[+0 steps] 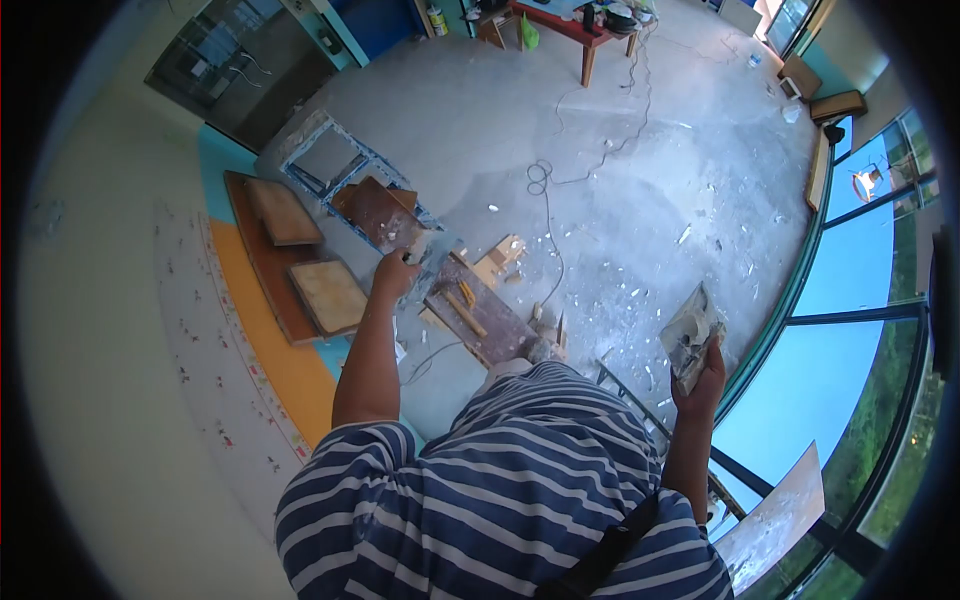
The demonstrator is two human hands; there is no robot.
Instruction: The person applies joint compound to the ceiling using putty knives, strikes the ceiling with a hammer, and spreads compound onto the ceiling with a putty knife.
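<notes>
My left hand (396,274) is stretched forward, closed around the dark handle of what looks like a putty knife (424,248), its pale blade blurred against the floor. My right hand (703,382), out to the right, grips a flat grey plate smeared with white plaster (688,332). Past my left hand, a stained brown board (380,213) rests on a blue, paint-spattered stepladder (318,160). Below and right of that hand, a dusty bench-like board (492,325) carries yellow strips.
Brown panels with cushions (328,297) lean along the left wall. Wood scraps (498,258), white debris and a dark cable (556,240) lie across the grey floor. A red table (570,20) stands at the back. Windows (850,265) curve along the right.
</notes>
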